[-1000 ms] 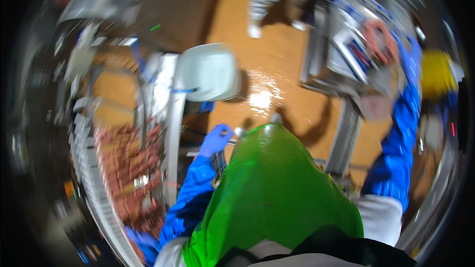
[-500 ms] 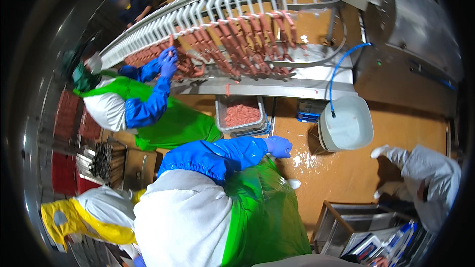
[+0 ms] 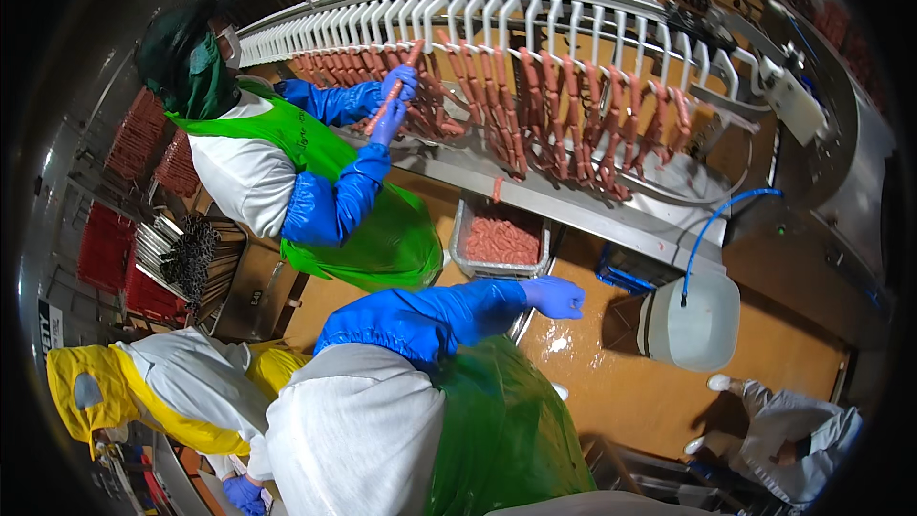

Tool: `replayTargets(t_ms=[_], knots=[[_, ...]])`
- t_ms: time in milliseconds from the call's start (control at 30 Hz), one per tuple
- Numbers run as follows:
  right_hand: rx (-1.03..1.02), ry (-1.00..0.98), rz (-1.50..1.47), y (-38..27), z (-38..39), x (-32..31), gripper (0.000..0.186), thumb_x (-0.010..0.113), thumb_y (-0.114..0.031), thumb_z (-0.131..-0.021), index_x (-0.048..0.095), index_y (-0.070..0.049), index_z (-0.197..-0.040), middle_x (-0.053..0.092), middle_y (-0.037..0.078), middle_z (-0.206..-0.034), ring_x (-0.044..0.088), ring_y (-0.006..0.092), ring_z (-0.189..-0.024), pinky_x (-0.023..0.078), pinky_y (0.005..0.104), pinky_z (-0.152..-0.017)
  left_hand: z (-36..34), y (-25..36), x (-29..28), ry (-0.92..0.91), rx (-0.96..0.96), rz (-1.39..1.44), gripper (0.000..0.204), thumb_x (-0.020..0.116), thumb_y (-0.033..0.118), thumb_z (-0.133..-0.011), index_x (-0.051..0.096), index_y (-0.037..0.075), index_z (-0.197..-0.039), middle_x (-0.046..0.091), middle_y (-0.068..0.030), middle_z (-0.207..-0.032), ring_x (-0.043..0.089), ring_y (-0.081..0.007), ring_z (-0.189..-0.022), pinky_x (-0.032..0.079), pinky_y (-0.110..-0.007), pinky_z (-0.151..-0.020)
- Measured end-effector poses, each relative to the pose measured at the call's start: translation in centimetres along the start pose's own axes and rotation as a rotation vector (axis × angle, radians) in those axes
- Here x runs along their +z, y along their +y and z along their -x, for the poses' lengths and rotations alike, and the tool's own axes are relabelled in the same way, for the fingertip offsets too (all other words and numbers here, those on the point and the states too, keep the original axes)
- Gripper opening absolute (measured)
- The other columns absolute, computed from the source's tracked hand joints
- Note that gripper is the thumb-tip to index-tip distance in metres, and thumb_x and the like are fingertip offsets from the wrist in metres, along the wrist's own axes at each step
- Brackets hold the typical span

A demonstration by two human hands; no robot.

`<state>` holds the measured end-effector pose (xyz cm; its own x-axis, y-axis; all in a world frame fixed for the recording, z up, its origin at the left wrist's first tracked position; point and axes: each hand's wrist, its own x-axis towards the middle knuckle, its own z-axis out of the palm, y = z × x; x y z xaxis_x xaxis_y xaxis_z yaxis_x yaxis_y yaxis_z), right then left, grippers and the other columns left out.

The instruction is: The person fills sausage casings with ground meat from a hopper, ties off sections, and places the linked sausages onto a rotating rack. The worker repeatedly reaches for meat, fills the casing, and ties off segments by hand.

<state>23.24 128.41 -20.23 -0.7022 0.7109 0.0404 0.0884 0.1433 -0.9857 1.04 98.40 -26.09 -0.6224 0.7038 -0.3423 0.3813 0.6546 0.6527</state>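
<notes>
My left hand [image 3: 557, 297], in a purple glove below a blue sleeve, reaches across in front of my green apron [image 3: 506, 411]. Its fingers are curled closed, and nothing shows in them. It hangs over the floor, nearest to a grey tub [image 3: 501, 239] of loose pink sausages. My right hand is out of sight. Beyond the tub, strings of linked sausages [image 3: 583, 115] dangle from the white hooks [image 3: 487, 24] of a curved rail. At that rail, a co-worker in a green apron [image 3: 277, 153] grips a sausage link [image 3: 396, 91] with both purple-gloved hands.
A white bin [image 3: 690, 325] with a blue hose [image 3: 712, 225] stands on the wet orange floor [image 3: 602, 392] to the right. Another person in yellow [image 3: 162, 401] is at my lower left, and someone in white [image 3: 788, 440] is at lower right. Metal rods [image 3: 181, 258] lie left.
The view has shifted, so the rail and bin sit farther right. My left hand remains closed before my apron. The co-worker's hands now hold a sausage link slantwise.
</notes>
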Motion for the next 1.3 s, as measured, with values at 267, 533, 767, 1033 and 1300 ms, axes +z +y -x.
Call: replayTargets(t_ms=[267, 533, 767, 1033, 1300], knots=[[0.210, -0.364, -0.304, -3.8, 1.1, 16.4, 0.060, 0.047, -0.038, -0.089, 0.040, -0.009, -0.140, 0.037, 0.009, -0.142, 0.045, 0.0239, -0.124, 0.036, 0.0386, -0.104, 1.9, 1.6, -6.1, 0.106, 0.506, 0.065, 0.046, 0.066, 0.039, -0.080, 0.059, 0.004, -0.111, 0.060, -0.0176, -0.109, 0.059, -0.0380, -0.100, 0.048, -0.047, -0.086], [0.486, -0.807, -0.707, -5.8, -3.4, 39.2, 0.056, 0.044, -0.035, -0.096, 0.031, -0.009, -0.145, 0.047, 0.008, -0.133, 0.053, 0.0233, -0.115, 0.043, 0.0385, -0.098, 3.2, -10.0, -14.2, 0.429, 0.323, -0.128, 0.025, 0.054, 0.030, -0.090, 0.065, 0.015, -0.107, 0.064, -0.0126, -0.099, 0.058, -0.0372, -0.105, 0.047, -0.048, -0.085], [0.451, -1.004, -0.127, -1.4, -2.4, 50.7, 0.035, 0.060, -0.033, -0.092, 0.063, -0.003, -0.109, 0.063, 0.003, -0.090, 0.055, 0.0123, -0.080, 0.044, 0.0262, -0.074, 5.9, -17.3, -32.4, 0.933, -0.036, -0.175, 0.020, 0.056, 0.023, -0.083, 0.066, 0.027, -0.100, 0.061, -0.0109, -0.089, 0.063, -0.0330, -0.085, 0.051, -0.046, -0.073], [0.128, -1.260, 0.076, 5.2, 0.9, 54.1, 0.037, 0.064, -0.027, -0.091, 0.056, -0.003, -0.119, 0.059, 0.003, -0.086, 0.052, 0.0097, -0.075, 0.047, 0.0270, -0.067, 9.7, -23.5, -43.1, 1.153, -0.539, 0.144, 0.025, 0.060, 0.018, -0.083, 0.069, 0.004, -0.102, 0.066, -0.0208, -0.099, 0.067, -0.0299, -0.076, 0.052, -0.037, -0.065], [-0.109, -1.145, -0.012, -2.1, 0.6, 56.9, 0.034, 0.063, -0.016, -0.091, 0.054, -0.001, -0.120, 0.062, 0.010, -0.103, 0.058, 0.0167, -0.098, 0.045, 0.0305, -0.092, 9.5, -29.0, -47.6, 1.134, -0.659, -0.129, 0.034, 0.045, 0.027, -0.091, 0.068, 0.006, -0.103, 0.068, -0.0212, -0.094, 0.065, -0.0383, -0.087, 0.049, -0.042, -0.080]])
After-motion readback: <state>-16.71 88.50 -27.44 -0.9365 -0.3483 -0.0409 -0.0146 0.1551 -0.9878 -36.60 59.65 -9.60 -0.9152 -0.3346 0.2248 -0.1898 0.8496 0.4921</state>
